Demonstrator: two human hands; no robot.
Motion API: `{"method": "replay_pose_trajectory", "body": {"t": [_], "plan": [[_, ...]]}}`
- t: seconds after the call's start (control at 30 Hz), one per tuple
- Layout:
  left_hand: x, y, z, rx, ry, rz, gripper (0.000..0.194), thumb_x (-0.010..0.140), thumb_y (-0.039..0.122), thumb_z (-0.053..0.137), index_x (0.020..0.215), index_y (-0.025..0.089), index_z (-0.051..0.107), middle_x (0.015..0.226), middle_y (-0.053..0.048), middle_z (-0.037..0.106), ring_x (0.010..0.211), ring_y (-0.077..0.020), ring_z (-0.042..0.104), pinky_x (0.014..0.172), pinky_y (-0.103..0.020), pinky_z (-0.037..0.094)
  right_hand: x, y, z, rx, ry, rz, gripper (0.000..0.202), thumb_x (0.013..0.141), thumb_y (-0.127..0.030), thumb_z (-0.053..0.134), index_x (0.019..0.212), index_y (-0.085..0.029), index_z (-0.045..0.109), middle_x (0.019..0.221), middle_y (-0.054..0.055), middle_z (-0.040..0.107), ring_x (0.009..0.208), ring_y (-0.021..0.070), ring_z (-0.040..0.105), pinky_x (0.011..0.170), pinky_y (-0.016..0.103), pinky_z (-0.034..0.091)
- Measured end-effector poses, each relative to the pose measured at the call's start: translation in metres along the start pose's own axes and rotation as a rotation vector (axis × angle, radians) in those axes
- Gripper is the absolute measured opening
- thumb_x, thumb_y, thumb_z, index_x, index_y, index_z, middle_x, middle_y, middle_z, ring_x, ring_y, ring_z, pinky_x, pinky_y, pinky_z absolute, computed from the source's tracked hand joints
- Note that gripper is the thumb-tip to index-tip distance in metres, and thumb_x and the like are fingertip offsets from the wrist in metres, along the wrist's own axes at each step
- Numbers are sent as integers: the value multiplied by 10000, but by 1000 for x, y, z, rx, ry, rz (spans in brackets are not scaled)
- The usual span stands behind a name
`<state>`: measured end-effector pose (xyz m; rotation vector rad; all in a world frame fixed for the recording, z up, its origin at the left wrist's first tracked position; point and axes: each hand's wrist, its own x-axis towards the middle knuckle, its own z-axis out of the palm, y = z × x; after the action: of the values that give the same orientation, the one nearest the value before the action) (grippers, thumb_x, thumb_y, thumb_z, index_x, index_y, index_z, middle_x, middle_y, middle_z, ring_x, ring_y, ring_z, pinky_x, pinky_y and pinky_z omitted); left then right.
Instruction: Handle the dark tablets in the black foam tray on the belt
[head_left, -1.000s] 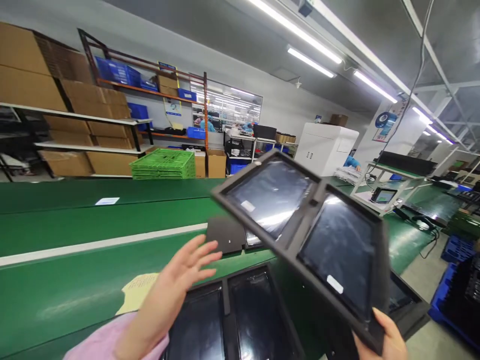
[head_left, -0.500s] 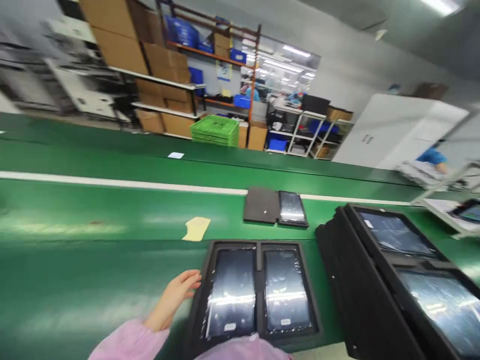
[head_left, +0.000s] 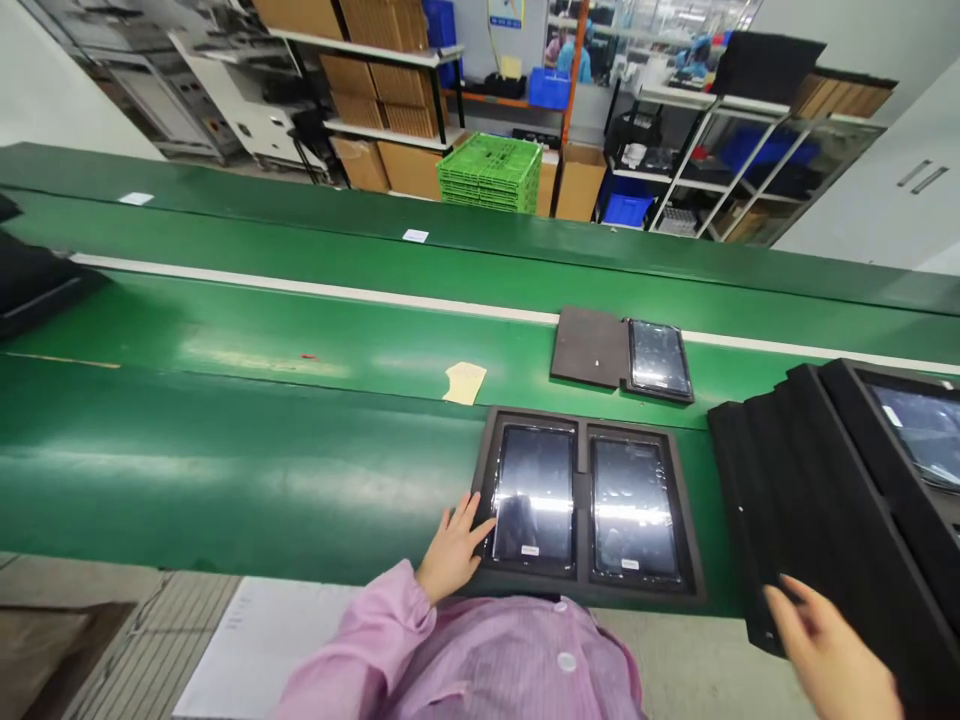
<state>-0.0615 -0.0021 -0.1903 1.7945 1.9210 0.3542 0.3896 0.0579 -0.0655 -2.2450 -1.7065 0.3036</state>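
Observation:
A black foam tray [head_left: 583,515] lies on the green work surface in front of me. Its two recesses hold a left tablet-like screen panel [head_left: 536,490] and a right panel [head_left: 631,490], both wrapped in clear film with a small white label. My left hand [head_left: 453,550], fingers spread, rests on the tray's left edge, its fingertips at the left panel. My right hand [head_left: 836,650] is beside the stack of black foam trays [head_left: 802,490] at the right, thumb and finger apart with nothing between them. Another panel [head_left: 911,425] sits in the top tray of that stack.
Beyond the tray lie a small foam piece [head_left: 589,347] with a smaller panel [head_left: 658,358] beside it, and a torn yellow paper [head_left: 464,382]. Black foam [head_left: 37,280] stands at far left. Green crates [head_left: 491,170] and shelves are behind the bench.
The view has tilted down and shifted left. My left hand has come from beside the tray onto its left edge. My right hand has come into view at the right.

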Motion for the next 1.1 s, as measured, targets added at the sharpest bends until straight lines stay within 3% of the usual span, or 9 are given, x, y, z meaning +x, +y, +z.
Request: {"method": "replay_pose_trajectory", "body": {"t": [0.1, 0.23, 0.43, 0.57, 0.67, 0.77, 0.97, 1.1], "plan": [[4, 1, -2, 193, -35, 198, 666, 650, 83, 633, 1265, 280, 470, 1490, -141, 188, 1370, -326, 81, 1054, -588, 106, -9, -38, 49, 46, -230, -74, 598, 666, -603, 388, 1014, -163, 593, 728, 61, 654, 652, 252, 626, 614, 358, 479], [22, 2, -8, 389, -103, 620, 528, 694, 259, 679, 1196, 240, 516, 1406, -156, 369, 1332, -360, 221, 1018, -643, 128, -26, -76, 102, 49, -407, -253, 580, 761, -486, 307, 1105, -92, 559, 804, 99, 644, 748, 248, 619, 700, 361, 465], [46, -3, -3, 341, -185, 914, 180, 737, 258, 617, 907, 202, 627, 1172, -97, 577, 1238, -275, 401, 1072, -516, 186, -51, -98, 129, 76, -501, -315, 473, 815, -353, 357, 1150, -81, 553, 856, 106, 644, 781, 245, 617, 715, 359, 464], [42, -8, 9, 231, -140, 948, 122, 808, 197, 508, 808, 186, 630, 1065, -95, 620, 1163, -271, 474, 1039, -519, 248, -65, -99, 138, 107, -516, -290, 409, 824, -275, 401, 1146, -82, 564, 925, 121, 649, 829, 238, 621, 756, 347, 473], [38, -7, 16, 86, -91, 886, 116, 787, 159, 514, 760, 194, 622, 960, -67, 653, 1090, -239, 532, 1024, -465, 306, -71, -99, 144, 135, -513, -268, 389, 824, -244, 413, 1134, -76, 575, 954, 138, 649, 849, 250, 619, 770, 359, 475], [42, -8, 13, -97, 26, 681, 111, 783, 169, 499, 740, 194, 599, 855, -56, 658, 945, -206, 595, 940, -391, 410, -72, -102, 149, 186, -494, -258, 374, 821, -234, 421, 1125, -86, 583, 990, 143, 645, 855, 258, 615, 780, 377, 471], [72, -35, -31, -592, 467, 20, 178, 861, 352, 379, 782, 205, 443, 687, -23, 614, 675, -187, 633, 674, -363, 510, -66, -113, 158, 377, -440, -242, 341, 802, -256, 440, 1071, -135, 610, 926, 107, 657, 826, 239, 607, 784, 374, 463], [72, -40, -58, -947, 571, -160, 219, 811, 407, 435, 743, 214, 355, 697, -10, 645, 716, -208, 674, 735, -427, 518, -61, -122, 167, 558, -423, -196, 325, 787, -305, 456, 1029, -158, 616, 863, 83, 658, 795, 221, 603, 788, 368, 461]]}}
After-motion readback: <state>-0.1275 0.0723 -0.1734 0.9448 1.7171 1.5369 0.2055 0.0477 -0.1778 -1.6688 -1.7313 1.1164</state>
